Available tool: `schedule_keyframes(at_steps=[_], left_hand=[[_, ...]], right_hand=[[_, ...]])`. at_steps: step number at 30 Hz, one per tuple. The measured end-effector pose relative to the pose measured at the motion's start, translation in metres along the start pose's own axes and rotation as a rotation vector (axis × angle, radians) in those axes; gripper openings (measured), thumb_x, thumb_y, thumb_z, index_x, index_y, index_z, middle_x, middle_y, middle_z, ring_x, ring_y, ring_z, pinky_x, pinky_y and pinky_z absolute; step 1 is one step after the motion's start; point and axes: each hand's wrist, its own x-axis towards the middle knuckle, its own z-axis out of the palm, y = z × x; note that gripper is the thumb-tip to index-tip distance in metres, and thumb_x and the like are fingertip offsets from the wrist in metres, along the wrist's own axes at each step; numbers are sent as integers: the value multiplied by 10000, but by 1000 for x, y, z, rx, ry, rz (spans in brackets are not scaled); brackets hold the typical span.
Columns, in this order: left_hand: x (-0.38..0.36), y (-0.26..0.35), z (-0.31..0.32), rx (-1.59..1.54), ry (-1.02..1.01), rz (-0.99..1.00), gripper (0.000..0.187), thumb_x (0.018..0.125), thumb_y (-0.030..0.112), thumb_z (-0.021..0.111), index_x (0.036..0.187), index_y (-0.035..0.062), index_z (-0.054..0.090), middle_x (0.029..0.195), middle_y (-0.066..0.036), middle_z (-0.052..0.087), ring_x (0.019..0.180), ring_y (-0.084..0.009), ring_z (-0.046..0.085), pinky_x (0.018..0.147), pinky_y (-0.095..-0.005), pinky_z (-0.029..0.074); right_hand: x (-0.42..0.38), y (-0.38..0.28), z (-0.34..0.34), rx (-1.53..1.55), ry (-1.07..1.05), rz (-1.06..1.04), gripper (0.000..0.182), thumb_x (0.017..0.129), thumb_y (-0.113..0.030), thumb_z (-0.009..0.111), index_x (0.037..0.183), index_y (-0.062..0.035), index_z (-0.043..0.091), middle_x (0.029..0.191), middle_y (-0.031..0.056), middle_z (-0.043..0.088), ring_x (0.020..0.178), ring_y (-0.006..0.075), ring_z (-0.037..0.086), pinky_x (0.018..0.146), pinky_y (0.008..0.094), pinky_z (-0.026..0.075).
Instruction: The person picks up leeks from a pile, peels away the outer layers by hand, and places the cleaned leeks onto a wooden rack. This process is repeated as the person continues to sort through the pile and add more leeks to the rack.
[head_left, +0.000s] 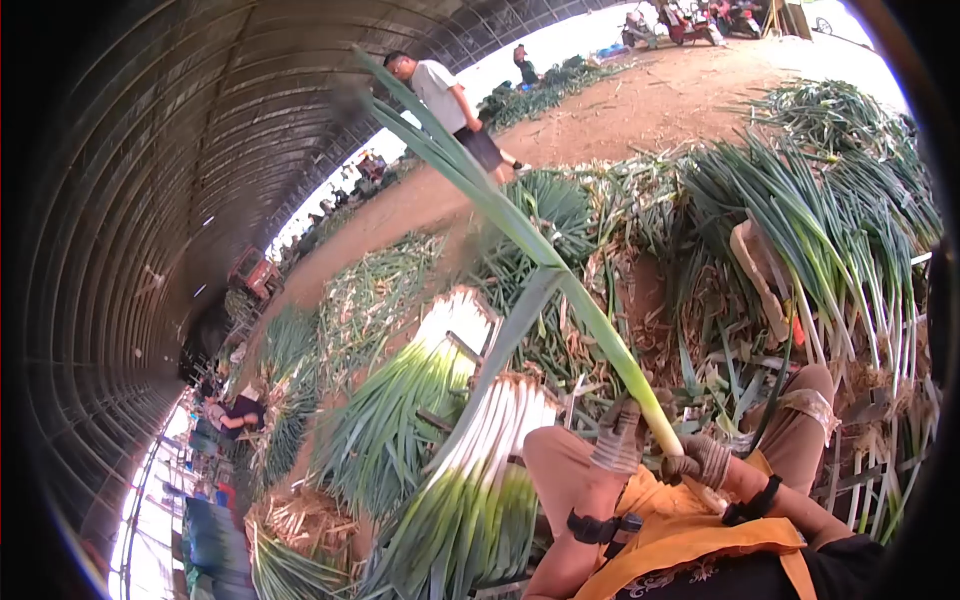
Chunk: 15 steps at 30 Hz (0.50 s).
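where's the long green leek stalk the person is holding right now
In the head view, the long green leek stalk runs from both gloved hands, left hand and right hand, low right of centre, up-left over the stacked trimmed leek bundles.

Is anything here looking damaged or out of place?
Nothing looks damaged. Both hands, left hand and right hand, grip one leek. Loose dry trimmings lie scattered between the stacked leek bundles.

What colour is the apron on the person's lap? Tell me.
Orange; the apron shows in the head view, below both hands.
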Motion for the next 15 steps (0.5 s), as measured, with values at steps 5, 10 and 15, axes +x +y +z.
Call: schedule_keyframes(at_steps=[5, 10, 15], left_hand=[[13, -14, -19, -150, -84, -43, 359, 885, 283, 526, 1135, 27, 498, 994, -149, 608, 884, -243, 607, 742, -341, 513], [7, 7, 11, -113, -83, -69, 335, 898, 275, 506, 1124, 27, 509, 984, -146, 613, 876, -241, 609, 751, -338, 509], [12, 9, 26, 64, 143, 60, 368, 859, 349, 555, 1027, 25, 505, 876, -131, 613, 773, -251, 614, 676, -365, 516]], right_hand=[[-8, -32, 2, -14, -62, 56, 340, 873, -223, 527, 1113, 17, 510, 753, 45, 579, 658, 120, 572, 601, 247, 480], [-10, -7, -5, 132, -47, 46, 385, 847, -292, 578, 1050, 32, 531, 794, 80, 599, 697, 143, 599, 597, 270, 500], [-9, -25, -1, 61, -44, 91, 351, 861, -232, 566, 1087, 35, 536, 720, 51, 577, 619, 127, 572, 576, 257, 487]])
